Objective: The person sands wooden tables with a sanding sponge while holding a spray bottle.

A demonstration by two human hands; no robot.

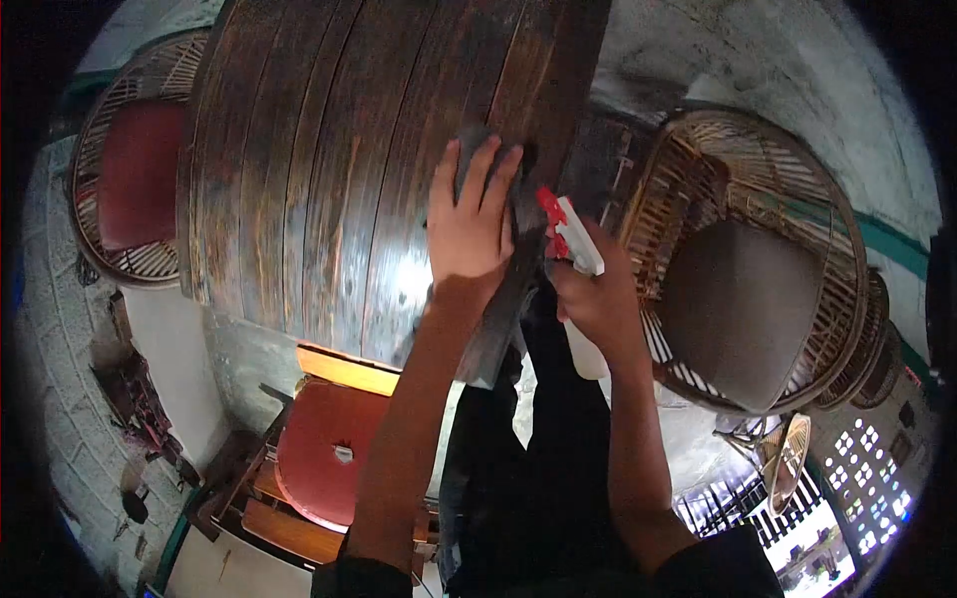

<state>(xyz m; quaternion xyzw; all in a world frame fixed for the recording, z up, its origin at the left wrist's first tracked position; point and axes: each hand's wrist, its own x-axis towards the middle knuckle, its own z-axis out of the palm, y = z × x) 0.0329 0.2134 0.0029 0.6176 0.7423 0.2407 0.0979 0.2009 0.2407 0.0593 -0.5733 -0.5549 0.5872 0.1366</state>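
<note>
Grey cloth (466, 162), probably, under left hand (471, 227).

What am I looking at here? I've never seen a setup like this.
There is no machine: these are a person's bare hands, seen in one picture from a camera worn on the head, looking forward and down. The round, bent edges look like a wide lens.

The left hand lies flat, fingers spread, on a grey cloth on the wooden table. The right hand holds a spray bottle with a red and white top, beside the table's edge. Around it stand chairs, including a wicker one at right.
</note>
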